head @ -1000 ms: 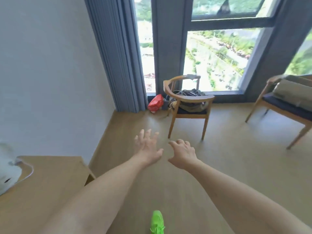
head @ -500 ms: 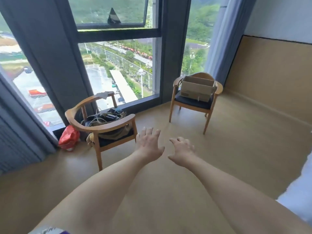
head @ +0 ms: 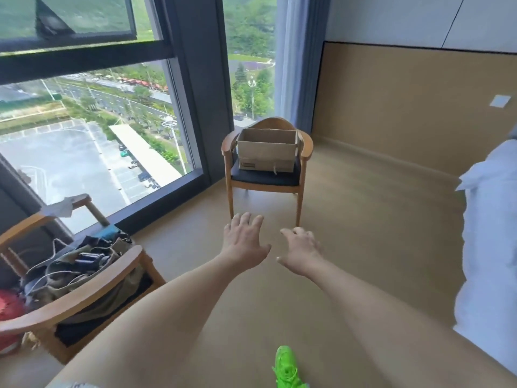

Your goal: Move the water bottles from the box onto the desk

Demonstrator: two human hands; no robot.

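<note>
Box (head: 266,150) on chair (head: 265,177), frame centre, well beyond both hands. Left hand (head: 244,242) and right hand (head: 300,252) level, fingers spread, empty. Bottles unseen inside.

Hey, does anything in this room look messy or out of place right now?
The near chair is heaped with tangled bags and cords. The cardboard box sits squarely on the far chair. Nothing looks spilled or damaged.

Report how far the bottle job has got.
Done: nothing visible; no desk or bottles show. In hand: nothing; the left hand and right hand are open, held out toward the cardboard box on the far chair. Left: reach the box, carry bottles over.
</note>
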